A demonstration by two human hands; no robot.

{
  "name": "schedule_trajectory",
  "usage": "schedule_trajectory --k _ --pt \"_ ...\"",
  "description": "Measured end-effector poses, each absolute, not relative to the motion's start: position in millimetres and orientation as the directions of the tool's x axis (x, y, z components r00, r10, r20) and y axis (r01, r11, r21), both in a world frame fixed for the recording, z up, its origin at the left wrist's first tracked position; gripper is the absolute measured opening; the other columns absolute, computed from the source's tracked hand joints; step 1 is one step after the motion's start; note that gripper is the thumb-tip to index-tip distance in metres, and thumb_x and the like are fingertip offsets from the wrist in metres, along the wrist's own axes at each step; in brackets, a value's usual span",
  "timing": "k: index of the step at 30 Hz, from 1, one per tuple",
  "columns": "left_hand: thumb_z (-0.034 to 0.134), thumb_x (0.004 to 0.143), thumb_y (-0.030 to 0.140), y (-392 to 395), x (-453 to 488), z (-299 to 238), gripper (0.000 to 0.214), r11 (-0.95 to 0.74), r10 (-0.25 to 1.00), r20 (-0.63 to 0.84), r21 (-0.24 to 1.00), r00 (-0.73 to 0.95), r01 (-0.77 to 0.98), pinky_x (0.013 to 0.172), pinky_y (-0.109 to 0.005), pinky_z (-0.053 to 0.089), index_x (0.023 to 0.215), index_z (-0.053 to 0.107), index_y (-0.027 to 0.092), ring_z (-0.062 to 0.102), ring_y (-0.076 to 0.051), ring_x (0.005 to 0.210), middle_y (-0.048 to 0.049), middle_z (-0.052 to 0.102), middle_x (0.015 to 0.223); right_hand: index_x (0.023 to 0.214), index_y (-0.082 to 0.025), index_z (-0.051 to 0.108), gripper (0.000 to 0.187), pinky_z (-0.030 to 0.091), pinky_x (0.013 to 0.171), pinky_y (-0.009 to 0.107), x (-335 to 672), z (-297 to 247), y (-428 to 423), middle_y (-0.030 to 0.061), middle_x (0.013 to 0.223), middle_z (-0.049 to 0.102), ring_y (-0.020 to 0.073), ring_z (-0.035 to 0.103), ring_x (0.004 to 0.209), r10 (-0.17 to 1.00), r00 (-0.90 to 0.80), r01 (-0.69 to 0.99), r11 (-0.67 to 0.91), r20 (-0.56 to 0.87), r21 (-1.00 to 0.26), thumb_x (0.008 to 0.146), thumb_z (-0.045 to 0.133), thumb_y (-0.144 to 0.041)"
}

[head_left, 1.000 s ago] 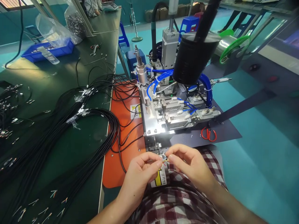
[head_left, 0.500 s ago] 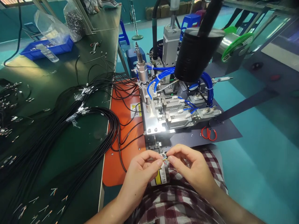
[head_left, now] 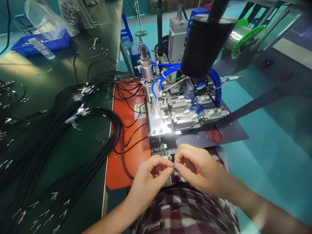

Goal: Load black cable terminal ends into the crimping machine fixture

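At the far left, the blue tray [head_left: 60,42] on the dark green worktop [head_left: 84,146] sits higher and further left in the view than half a second ago; the bag of metal parts [head_left: 71,16] behind it is cut off by the top edge. The black cables [head_left: 117,126] have shifted likewise in view and keep their loops; their stripped ends at lower left are too small to tell apart. Cables and the left hand [head_left: 152,175] partly cover the orange base plate [head_left: 122,175]. That hand's grip is a thumb-and-forefinger pinch on thin wires [head_left: 173,166], which lie between the two hands, in front of the machine [head_left: 184,125]. Coloured strands showed there before; now the fingertips have drawn closer and cover most of them, so their number cannot be told. The label [head_left: 170,179] below is more hidden than earlier. The right hand [head_left: 200,165], its knuckles now slightly higher, also pinches at the wires. Above, the black cylinder [head_left: 207,42] blocks part of the machine. The red-handled scissors [head_left: 221,136] lie beside the machine, blades hard to make out. At upper right, another person's legs [head_left: 252,13] are cut off by the top edge.
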State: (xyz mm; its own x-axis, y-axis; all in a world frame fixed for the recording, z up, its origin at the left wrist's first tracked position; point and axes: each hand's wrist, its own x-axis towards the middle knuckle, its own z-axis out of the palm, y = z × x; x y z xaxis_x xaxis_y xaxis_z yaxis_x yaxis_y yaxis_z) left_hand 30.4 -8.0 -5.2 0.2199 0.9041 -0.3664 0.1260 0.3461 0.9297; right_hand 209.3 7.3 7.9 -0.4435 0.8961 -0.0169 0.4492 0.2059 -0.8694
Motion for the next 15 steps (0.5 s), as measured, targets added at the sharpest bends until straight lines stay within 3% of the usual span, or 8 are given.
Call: schedule_trajectory --k 6,15 --pt "0.069 0.072 0.023 -9 31 -5 0.008 0.315 0.911 -0.349 0.933 0.22 0.176 0.051 -0.022 0.034 0.069 0.069 0.015 0.044 -0.011 0.055 0.0003 0.054 0.062 0.072 -0.021 0.053 0.014 0.032 0.051 0.025 203 5 9 -0.002 0.069 0.055 0.0119 0.047 0.058 0.905 -0.423 0.485 0.178 -0.052 -0.856 0.084 0.051 -0.014" --pt "0.073 0.07 0.029 -4 29 -1 0.016 0.527 0.845 -0.52 0.849 0.129 -0.031 0.044 -0.018 0.028 0.065 0.066 0.015 0.033 -0.005 0.044 0.0051 0.047 0.049 0.072 -0.018 0.06 0.018 0.034 0.049 0.024 203 -15 7 -0.0012 0.065 0.053 0.0124 0.045 0.058 0.926 -0.245 0.144 -0.259 -0.288 -0.955 0.083 0.059 -0.033"
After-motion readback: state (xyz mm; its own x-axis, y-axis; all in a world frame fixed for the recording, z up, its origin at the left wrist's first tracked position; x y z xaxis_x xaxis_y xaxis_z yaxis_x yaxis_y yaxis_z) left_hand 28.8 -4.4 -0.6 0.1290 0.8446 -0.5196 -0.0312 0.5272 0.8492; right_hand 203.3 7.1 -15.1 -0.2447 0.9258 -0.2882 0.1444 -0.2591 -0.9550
